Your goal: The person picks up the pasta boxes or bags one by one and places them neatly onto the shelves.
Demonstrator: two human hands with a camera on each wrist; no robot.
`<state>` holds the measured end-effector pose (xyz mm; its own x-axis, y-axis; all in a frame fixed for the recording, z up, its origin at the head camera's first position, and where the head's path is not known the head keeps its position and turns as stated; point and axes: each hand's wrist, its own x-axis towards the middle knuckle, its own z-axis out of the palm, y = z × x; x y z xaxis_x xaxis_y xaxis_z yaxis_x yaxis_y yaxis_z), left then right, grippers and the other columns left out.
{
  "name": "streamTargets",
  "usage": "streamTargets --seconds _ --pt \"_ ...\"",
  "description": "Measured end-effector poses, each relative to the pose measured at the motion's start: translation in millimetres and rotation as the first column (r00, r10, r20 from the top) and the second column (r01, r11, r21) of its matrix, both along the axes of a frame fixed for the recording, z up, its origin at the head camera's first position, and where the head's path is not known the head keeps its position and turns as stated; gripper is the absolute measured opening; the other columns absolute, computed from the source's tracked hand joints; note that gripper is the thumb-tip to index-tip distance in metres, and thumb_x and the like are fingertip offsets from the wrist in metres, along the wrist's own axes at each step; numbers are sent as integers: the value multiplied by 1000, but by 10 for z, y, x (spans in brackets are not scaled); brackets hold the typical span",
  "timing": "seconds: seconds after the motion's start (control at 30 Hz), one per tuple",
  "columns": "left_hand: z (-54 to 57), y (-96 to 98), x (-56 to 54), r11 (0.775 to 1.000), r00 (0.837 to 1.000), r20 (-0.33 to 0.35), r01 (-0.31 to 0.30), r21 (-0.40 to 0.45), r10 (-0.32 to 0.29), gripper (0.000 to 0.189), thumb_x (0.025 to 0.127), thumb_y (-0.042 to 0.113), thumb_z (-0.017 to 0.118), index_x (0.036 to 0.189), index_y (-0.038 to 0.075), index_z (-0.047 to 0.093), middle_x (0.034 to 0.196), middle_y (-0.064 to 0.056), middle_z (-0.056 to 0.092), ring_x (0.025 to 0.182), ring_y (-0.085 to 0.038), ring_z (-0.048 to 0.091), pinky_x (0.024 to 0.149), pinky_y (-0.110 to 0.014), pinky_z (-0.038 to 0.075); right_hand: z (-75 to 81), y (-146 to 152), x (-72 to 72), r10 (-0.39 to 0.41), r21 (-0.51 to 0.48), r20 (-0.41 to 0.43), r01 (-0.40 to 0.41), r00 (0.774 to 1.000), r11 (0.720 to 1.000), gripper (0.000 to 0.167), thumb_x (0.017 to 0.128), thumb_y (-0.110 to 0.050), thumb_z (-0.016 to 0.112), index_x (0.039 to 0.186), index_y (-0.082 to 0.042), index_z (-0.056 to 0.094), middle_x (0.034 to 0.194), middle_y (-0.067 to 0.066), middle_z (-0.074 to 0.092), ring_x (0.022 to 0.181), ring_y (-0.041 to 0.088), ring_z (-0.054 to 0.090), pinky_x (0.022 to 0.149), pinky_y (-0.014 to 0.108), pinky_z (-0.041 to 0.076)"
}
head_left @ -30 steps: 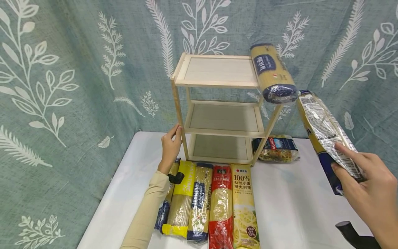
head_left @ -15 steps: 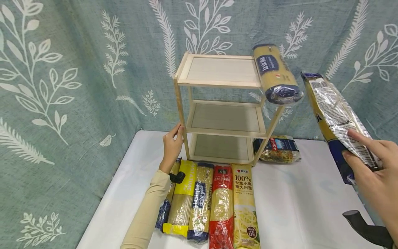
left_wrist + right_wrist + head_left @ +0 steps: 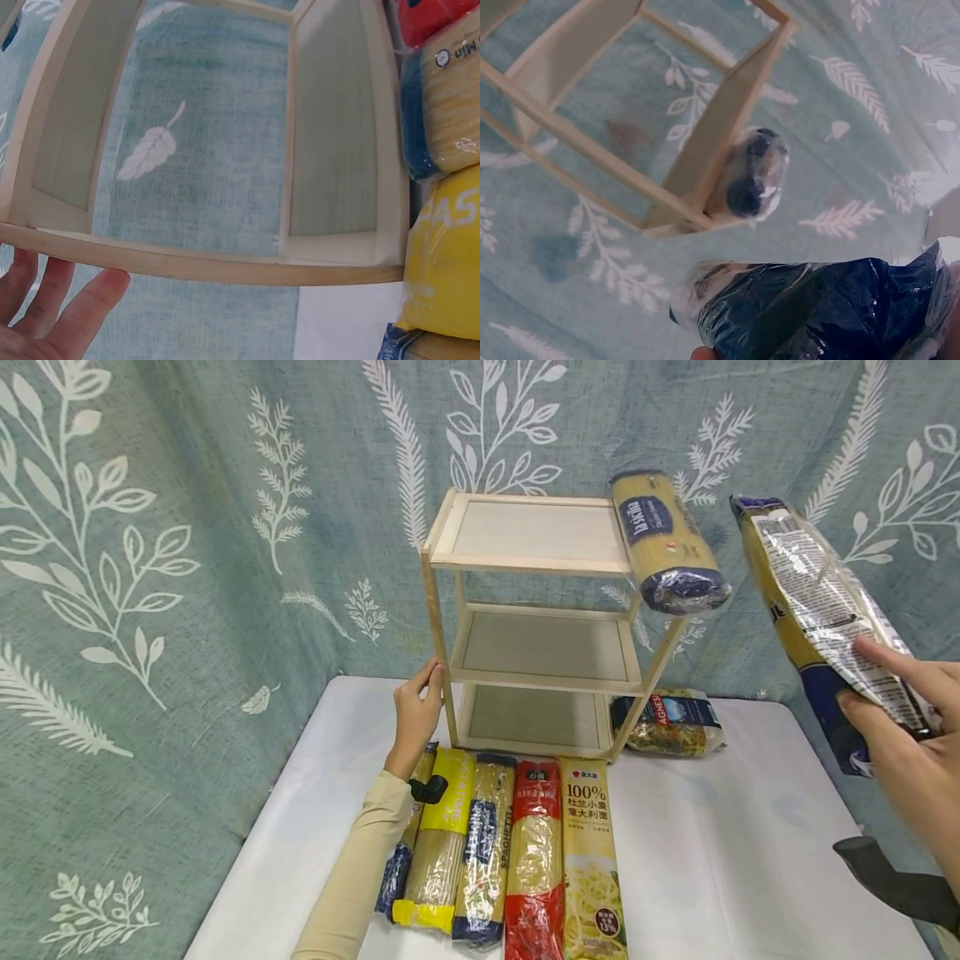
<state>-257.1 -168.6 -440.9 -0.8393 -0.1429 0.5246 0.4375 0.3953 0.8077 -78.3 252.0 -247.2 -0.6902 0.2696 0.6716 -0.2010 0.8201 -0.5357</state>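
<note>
A three-tier wooden shelf rack [image 3: 528, 564] stands on the table. My left hand [image 3: 417, 710] pinches its left front post, seen close up in the left wrist view, with the fingers [image 3: 90, 307] at the wood. My right hand [image 3: 918, 735] grips the lower end of a pasta packet [image 3: 817, 602], its printed back facing up, in the air right of the rack. The packet's dark blue end [image 3: 817, 311] fills the bottom of the right wrist view. On the top shelf's right side lies a la sicilia spaghetti packet [image 3: 663, 539], its near end jutting past the front edge.
Several pasta packets lie in a row before the rack, among them a yellow-topped one [image 3: 442, 827], a red one [image 3: 534, 860] and a cream one [image 3: 592, 860]. An Agnesi packet [image 3: 678, 722] lies behind the right post. A patterned curtain [image 3: 187, 568] surrounds the white table [image 3: 720, 843].
My right hand has lifted the pasta packet up and to the right, away from the rack. My left hand has stayed at the post, and the la sicilia packet still lies on top.
</note>
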Motion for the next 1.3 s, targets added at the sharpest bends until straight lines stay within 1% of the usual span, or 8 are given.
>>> streamTargets --seconds 0.5,0.57,0.67,0.77,0.9,1.0,1.13,1.3 --pt "2 10 3 1000 1000 -6 -14 -8 14 44 100 32 49 130 0 56 114 -15 66 99 -25 64 57 -25 57 286 -139 -154 35 33 14 -36 999 999 49 84 -1 66 130 -20 61 98 -31 33 89 -8 35 62 -1 27" --pt "-3 10 -1 1000 1000 -5 -18 -9 18 45 100 33 49 130 0 57 113 -15 66 99 -25 64 57 -26 57 335 -165 -188 32 50 21 -33 999 998 49 85 -3 66 130 -23 60 100 -22 42 88 -6 35 60 1 26" --pt "-10 12 -7 1000 1000 -7 -20 -9 20 46 100 34 48 130 0 57 113 -15 66 99 -25 64 57 -29 58 397 -202 -240 26 91 35 -30 999 995 49 87 -7 65 132 -26 58 108 1 56 90 0 38 60 2 26" --pt "-16 12 -7 1000 1000 -10 -16 -8 16 46 100 34 49 130 1 57 113 -15 66 99 -25 64 58 -32 58 457 -235 -284 25 112 58 -31 998 993 50 88 -13 64 133 -32 56 119 16 56 90 4 38 59 3 27" --pt "-25 20 -10 1000 1000 -11 -9 -2 9 44 100 33 49 130 2 57 114 -15 66 99 -26 64 57 -32 58 527 -269 -357 53 122 53 -59 997 991 50 88 -16 66 131 -37 56 114 14 57 80 7 38 51 11 26" --pt "-34 22 -16 1000 1000 -11 -9 -3 9 44 100 33 49 130 2 56 116 -15 65 101 -26 63 57 -30 58 576 -308 -421 93 132 36 -97 995 987 48 88 -13 65 130 -33 58 112 14 59 81 7 37 52 18 27" --pt "-48 13 -25 1000 1000 -15 -16 -1 16 44 99 34 50 130 3 57 118 -15 64 103 -25 63 58 -34 58 641 -379 -504 150 118 16 -151 989 981 45 86 -10 64 128 -27 61 113 15 60 87 2 35 55 18 28" --pt "-47 9 -33 1000 1000 -25 5 11 -4 44 100 33 49 130 3 57 118 -16 64 103 -26 63 59 -35 58 750 -483 -579 169 99 23 -170 985 980 45 85 -10 64 126 -27 63 113 15 61 86 10 36 52 20 28"
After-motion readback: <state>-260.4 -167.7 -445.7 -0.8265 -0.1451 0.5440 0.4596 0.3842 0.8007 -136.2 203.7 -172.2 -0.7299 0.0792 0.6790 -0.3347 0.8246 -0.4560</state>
